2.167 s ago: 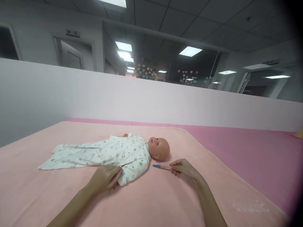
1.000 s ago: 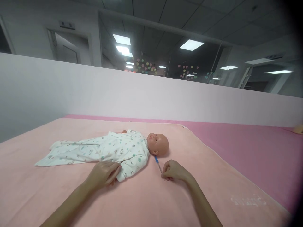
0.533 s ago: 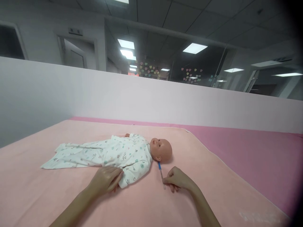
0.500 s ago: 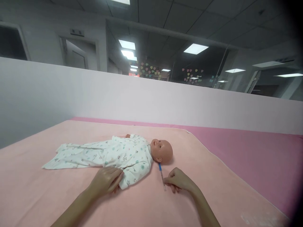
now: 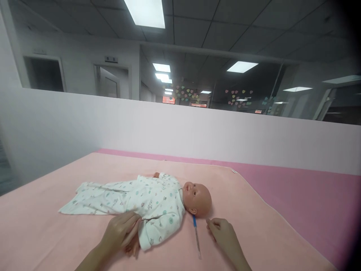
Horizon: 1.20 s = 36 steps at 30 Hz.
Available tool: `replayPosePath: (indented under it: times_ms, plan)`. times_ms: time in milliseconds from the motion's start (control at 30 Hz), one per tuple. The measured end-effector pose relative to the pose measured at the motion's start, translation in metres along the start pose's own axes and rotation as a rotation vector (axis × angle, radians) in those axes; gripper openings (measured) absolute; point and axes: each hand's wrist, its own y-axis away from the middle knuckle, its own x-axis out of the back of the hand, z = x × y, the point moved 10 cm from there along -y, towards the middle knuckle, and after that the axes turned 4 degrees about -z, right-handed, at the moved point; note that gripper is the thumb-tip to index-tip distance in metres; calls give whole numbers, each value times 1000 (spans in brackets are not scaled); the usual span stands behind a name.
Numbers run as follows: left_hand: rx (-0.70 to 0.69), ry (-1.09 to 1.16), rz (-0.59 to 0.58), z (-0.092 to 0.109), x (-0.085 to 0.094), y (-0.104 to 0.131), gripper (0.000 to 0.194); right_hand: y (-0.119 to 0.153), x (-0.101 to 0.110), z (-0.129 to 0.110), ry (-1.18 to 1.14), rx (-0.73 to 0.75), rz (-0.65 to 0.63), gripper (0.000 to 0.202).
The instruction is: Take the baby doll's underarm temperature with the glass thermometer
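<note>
A baby doll in a white patterned outfit lies on its back on a peach blanket, its bald head to the right. My left hand is closed at the edge of the doll's near sleeve, the fingertips against the cloth. Below my fingers, the doll's small hand shows in part. A slim clear thermometer with a blue end lies on the blanket, the blue end by the doll's ear. Just right of it, apart from it, my right hand has its fingers curled in, with nothing visible in them.
Behind the blanket runs a low white wall, with a glass pane above it bearing heart-shaped stickers. Pink sheet shows along the right and far edges of the blanket.
My right hand has let go of the thermometer and moved up and right, closer to the doll's head. My left hand stays by the sleeve. The whole view has tilted upward.
</note>
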Motion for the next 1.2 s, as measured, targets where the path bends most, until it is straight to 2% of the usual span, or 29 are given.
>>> replayPosePath:
  times_ms: [233,400,467,533,567,633,733,867,967,1067,1133,1200]
  plan:
    - [-33,-15,22,-1,-1,3,19,-1,-14,-11,-37,38,14,34]
    - [42,-13,77,-7,6,-1,20,-5,-27,-16,-230,93,-42,29]
    - [77,-3,83,-8,12,-13,19,-3,-24,-28,-272,145,-32,29]
    - [62,12,73,-4,18,-35,18,0,-17,-51,-230,212,-26,29]
    - [54,22,72,-1,22,-48,19,1,-13,-66,-169,257,-29,30]
    - [27,42,-6,9,20,-79,20,1,-6,-104,-4,364,-33,29]
    - [65,57,-129,20,6,-122,23,-7,6,-162,199,503,16,26]
    - [75,-18,-168,30,-24,-153,30,-35,5,-203,491,464,155,24]
    - [167,-22,-250,14,-58,-157,29,-54,-15,-206,723,416,191,27]
    - [297,-11,-348,-12,-89,-151,29,-66,-35,-194,784,433,162,24]
    - [329,14,-378,-20,-102,-145,29,-70,-42,-188,796,449,155,23]
    - [335,29,-372,-23,-108,-142,29,-70,-46,-185,803,467,148,22]
